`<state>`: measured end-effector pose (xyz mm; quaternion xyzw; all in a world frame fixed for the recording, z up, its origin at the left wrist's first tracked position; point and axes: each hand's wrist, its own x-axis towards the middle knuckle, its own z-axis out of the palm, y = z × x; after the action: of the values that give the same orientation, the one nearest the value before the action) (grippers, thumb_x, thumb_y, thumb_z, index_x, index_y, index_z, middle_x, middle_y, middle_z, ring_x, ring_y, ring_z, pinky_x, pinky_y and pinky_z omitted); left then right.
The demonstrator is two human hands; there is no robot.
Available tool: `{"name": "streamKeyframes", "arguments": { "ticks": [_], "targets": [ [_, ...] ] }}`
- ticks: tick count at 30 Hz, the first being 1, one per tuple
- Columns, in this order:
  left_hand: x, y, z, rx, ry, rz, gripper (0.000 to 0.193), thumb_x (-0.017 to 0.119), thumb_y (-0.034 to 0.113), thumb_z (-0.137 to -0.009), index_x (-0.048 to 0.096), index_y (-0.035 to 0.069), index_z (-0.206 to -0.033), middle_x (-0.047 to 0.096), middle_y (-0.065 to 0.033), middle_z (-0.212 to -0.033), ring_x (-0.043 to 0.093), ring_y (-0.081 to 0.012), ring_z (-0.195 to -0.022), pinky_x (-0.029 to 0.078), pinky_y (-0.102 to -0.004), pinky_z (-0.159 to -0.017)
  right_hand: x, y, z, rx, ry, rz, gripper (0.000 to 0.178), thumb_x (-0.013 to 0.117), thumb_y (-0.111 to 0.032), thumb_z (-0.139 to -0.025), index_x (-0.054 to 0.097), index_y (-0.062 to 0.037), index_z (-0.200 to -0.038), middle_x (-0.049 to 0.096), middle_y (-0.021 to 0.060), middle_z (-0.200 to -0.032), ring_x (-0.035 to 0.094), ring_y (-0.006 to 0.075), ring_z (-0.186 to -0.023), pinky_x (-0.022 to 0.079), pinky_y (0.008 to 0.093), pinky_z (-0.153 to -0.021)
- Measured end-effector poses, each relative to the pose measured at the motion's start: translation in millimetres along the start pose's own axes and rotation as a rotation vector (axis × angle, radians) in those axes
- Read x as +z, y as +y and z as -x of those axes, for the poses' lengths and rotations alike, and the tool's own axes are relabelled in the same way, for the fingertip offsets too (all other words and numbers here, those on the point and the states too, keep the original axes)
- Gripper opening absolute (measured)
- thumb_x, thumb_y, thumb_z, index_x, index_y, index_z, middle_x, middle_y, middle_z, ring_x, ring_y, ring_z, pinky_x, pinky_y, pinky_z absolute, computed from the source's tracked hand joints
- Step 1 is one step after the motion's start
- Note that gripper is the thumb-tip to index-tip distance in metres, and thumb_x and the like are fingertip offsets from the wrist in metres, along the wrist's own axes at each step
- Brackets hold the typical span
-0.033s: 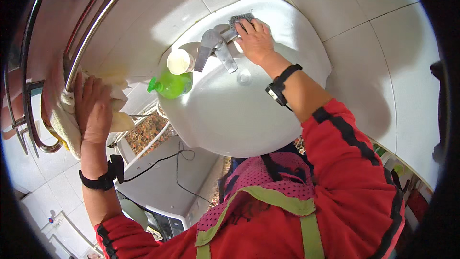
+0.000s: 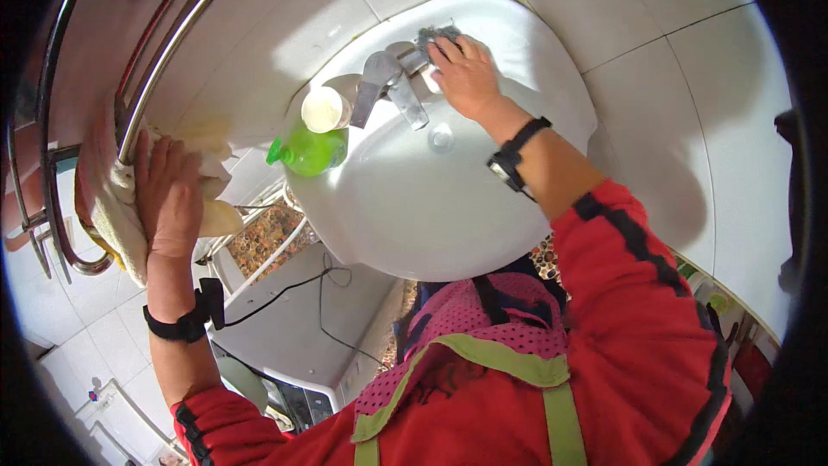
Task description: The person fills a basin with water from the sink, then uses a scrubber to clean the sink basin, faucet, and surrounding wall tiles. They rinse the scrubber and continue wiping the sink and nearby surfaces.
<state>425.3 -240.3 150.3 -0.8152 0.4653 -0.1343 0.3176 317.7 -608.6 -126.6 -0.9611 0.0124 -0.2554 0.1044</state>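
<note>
My right hand (image 2: 466,78) presses its fingertips down on a dark grey scouring pad (image 2: 438,37), on the back rim of the white washbasin (image 2: 414,233), just right of the faucet. Part of the pad is hidden under the fingers. The metal faucet (image 2: 388,86) has its spout toward the bowl. My left hand (image 2: 172,198) lies with fingers stretched out against the pale towel (image 2: 129,229), which hangs over a metal rail at the left. On the basin's left rim are a white cup (image 2: 325,110) and a green translucent bottle (image 2: 315,154).
The curved metal rail (image 2: 177,47) runs along the left wall. Below the basin's left side, a dark cable (image 2: 285,298) crosses a white appliance (image 2: 289,336). Tiled walls (image 2: 655,103) close in behind and to the right. A drain (image 2: 441,138) sits in the bowl.
My right hand and forearm have shifted slightly to the right, and the scouring pad has moved a little with the fingers. My left hand stays on the towel.
</note>
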Motion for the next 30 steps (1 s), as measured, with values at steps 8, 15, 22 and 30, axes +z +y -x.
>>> {"name": "streamKeyframes", "arguments": {
  "ticks": [8,15,22,30],
  "targets": [
    [-2,2,-1,-0.022,0.007,0.033,0.019,0.058,0.011,-0.073,0.065,0.007,-0.090,0.061,-0.0089,-0.103,0.051,-0.0242,-0.114,0.024,-0.0442,-0.115,-34,12,45,0.013,-0.047,-0.203,0.031,0.059,-0.002,-0.076,0.067,-0.0116,-0.105,0.061,0.0028,-0.106,0.054,0.0269,-0.107,0.044,0.0414,-0.093],
    [-8,6,-9,-0.032,-0.058,-0.002,0.020,0.057,0.010,-0.074,0.065,0.007,-0.092,0.062,-0.0092,-0.101,0.054,-0.0252,-0.109,0.025,-0.0456,-0.114,-25,41,-26,-0.111,0.014,-0.218,0.028,0.059,0.001,-0.074,0.067,-0.0102,-0.098,0.063,0.0025,-0.099,0.057,0.0247,-0.100,0.046,0.0381,-0.088],
    [-5,4,-8,-0.039,-0.029,0.017,0.023,0.055,0.009,-0.076,0.068,0.007,-0.094,0.061,-0.0096,-0.101,0.053,-0.0253,-0.111,0.024,-0.0468,-0.114,-34,39,-22,0.014,-0.197,0.049,0.037,0.057,-0.019,-0.089,0.057,-0.0135,-0.125,0.052,0.0051,-0.132,0.044,0.0238,-0.126,0.036,0.0381,-0.106],
    [-5,3,-5,-0.014,-0.010,0.011,0.023,0.056,0.009,-0.074,0.067,0.006,-0.094,0.061,-0.0097,-0.102,0.052,-0.0257,-0.112,0.024,-0.0464,-0.114,-58,80,82,0.213,-0.173,0.047,0.051,0.064,-0.020,-0.083,0.050,-0.0036,-0.130,0.047,0.0095,-0.139,0.039,0.0252,-0.131,0.035,0.0405,-0.105]
  ]
}}
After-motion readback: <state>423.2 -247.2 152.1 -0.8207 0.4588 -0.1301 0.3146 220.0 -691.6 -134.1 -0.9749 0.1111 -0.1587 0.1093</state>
